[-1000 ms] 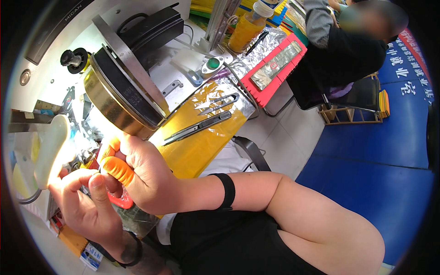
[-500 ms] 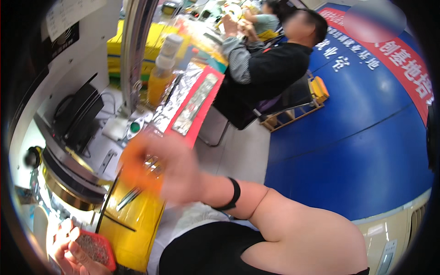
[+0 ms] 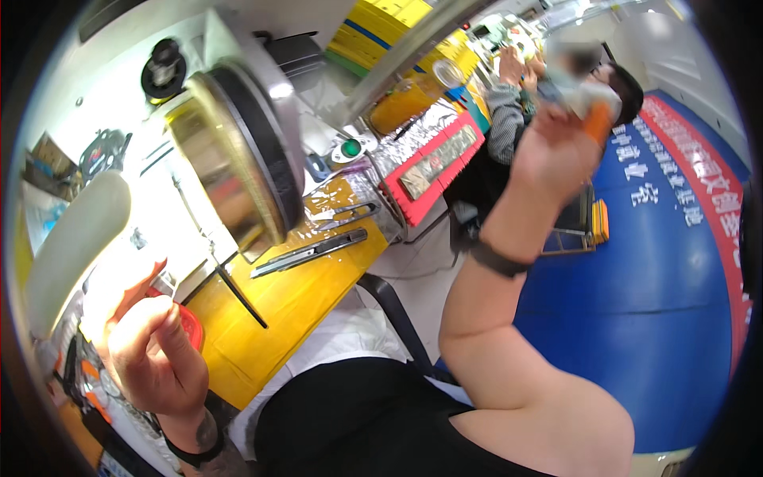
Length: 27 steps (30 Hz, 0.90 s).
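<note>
My left hand [image 3: 151, 346] is raised at the lower left, fingers closed in a pinch. A tiny shiny piece seems to be at the fingertips, too small to name. Partly hidden behind this hand is a red tray [image 3: 191, 329]. My right hand [image 3: 556, 155] is lifted high at the right, away from the bench. Its fingers are curled round an orange object [image 3: 596, 122], blurred by motion, with a pale blurred patch beside it. On the yellow bench cover [image 3: 226, 350] between the hands lie a craft knife [image 3: 310, 253], tweezers [image 3: 350, 215] and a thin black rod [image 3: 241, 296].
A large round black-and-gold apparatus [image 3: 238, 159] overhangs the bench. Behind are a jar of orange contents [image 3: 401, 103], a red board with a silvery strip [image 3: 441, 163] and a metal post [image 3: 413, 48]. A co-worker in dark clothes [image 3: 473, 187] sits beyond, partly behind my right hand.
My right hand has risen from over the bench to the upper right with the orange object. My left hand shows more fully, and the whole view has turned toward the left.
</note>
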Tool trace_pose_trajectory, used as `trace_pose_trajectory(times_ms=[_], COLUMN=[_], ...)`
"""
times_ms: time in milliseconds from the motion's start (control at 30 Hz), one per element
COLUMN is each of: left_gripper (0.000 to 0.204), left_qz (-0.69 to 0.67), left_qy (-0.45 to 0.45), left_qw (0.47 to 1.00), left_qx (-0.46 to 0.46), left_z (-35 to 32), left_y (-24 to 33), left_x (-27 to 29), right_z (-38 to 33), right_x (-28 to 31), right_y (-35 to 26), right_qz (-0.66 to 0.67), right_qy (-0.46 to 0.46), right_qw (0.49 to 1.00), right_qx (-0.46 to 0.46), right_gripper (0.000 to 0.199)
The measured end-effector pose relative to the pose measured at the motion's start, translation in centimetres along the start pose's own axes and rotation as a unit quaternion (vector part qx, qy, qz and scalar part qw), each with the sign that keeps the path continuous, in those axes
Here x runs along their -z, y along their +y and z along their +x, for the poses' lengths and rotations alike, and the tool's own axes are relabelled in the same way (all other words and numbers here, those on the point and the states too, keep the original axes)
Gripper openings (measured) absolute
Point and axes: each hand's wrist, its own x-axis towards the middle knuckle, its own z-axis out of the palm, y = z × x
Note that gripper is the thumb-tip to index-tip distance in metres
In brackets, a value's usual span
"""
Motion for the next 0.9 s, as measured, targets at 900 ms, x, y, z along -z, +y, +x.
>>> trace_pose_trajectory(times_ms=[900], left_gripper=[0.012], left_qz=[0.033], left_qy=[-0.022], left_qw=[0.999], left_qx=[0.024], left_z=[-1.5], left_y=[-0.7], left_x=[1.0], right_z=[-13.8], right_x=[-17.0], right_y=[5.0], right_qz=[-0.002], right_qy=[-0.169], right_qw=[0.984], right_qx=[-0.055], right_gripper=[0.031])
